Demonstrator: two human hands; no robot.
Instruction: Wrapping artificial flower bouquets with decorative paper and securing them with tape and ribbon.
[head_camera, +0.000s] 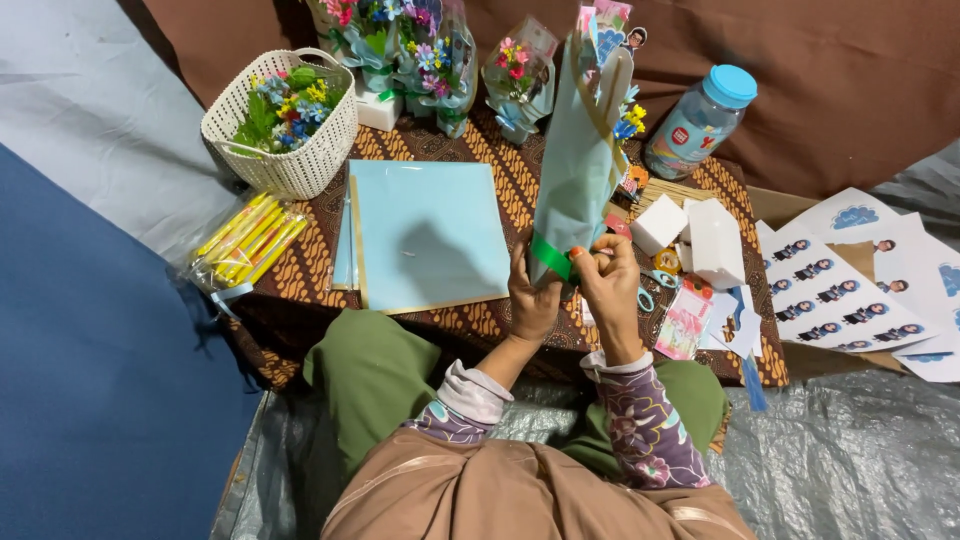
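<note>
A cone-shaped bouquet wrapped in pale blue paper (578, 160) stands upright over the low table, with small flowers and a paper cutout sticking out at its top. My left hand (531, 300) grips its narrow base from the left. My right hand (605, 275) pinches a green ribbon (551, 258) that runs around the base of the wrap. Both hands touch the bouquet just above the table's front edge.
A stack of pale blue sheets (425, 232) lies on the batik cloth (310, 270). A white basket of flowers (285, 120), finished bouquets (425, 55), a blue-lidded jar (700, 120), white foam blocks (700, 235), yellow sticks in a bag (245, 240) and sticker sheets (840, 290) surround them.
</note>
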